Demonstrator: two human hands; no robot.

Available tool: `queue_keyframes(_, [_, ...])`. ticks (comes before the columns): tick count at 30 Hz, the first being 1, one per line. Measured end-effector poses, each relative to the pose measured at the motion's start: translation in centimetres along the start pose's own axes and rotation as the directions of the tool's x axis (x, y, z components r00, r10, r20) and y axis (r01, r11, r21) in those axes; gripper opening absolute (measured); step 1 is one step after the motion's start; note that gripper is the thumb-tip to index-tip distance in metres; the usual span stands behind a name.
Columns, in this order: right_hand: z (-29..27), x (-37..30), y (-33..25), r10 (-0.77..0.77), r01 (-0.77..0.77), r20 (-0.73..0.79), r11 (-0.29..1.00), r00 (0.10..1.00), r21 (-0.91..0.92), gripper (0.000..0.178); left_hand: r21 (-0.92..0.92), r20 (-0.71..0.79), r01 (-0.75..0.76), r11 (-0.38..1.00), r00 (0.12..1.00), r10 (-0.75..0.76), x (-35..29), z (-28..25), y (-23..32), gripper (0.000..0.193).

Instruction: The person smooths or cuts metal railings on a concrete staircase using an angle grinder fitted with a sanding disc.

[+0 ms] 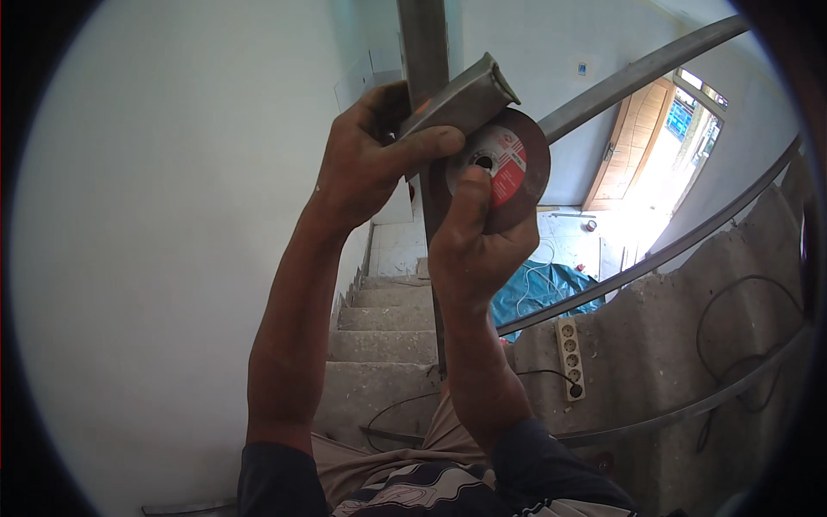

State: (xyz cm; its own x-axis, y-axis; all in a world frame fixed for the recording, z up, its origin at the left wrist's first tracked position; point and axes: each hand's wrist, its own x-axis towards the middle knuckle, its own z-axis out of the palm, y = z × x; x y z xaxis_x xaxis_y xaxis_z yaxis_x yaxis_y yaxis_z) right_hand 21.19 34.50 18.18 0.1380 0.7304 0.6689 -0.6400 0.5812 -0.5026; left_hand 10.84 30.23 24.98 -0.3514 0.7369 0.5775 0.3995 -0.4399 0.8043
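My left hand (pixel 357 164) is wrapped round a short piece of grey metal tube (pixel 465 96), its thumb lying along the near side. The tube slants up to the right, with a rough, bent end. My right hand (pixel 482 246) grips a dark round cutting disc (pixel 536 146) with a red and white label. Its thumb presses beside the centre hole, and the other fingers are partly hidden behind the disc. The disc's upper edge is against or very close to the tube; I cannot tell if they touch. Just behind both stands an upright metal post (pixel 424 47).
Curved metal rails (pixel 637 274) sweep along the right. Concrete steps (pixel 383 346) descend ahead beside a white wall (pixel 164 215). A power strip (pixel 569 349) with a plugged-in cable lies right. Below are a blue tarp (pixel 551 289) and an open wooden door (pixel 633 142).
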Motion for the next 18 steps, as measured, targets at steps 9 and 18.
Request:
queue_keyframes(9, [-0.3,-4.0,1.9,-0.149,0.168,0.121,0.971,0.981,-0.170,0.043,0.033,-0.006,-0.019,0.999,1.000,0.019,-0.2,0.2,-0.2,0.083])
queue_keyframes(18, [-0.3,-1.7,1.1,-0.084,0.084,0.006,0.990,0.996,-0.117,0.039,-0.001,0.004,-0.030,1.000,1.000,0.030,-0.3,0.6,-0.1,0.074])
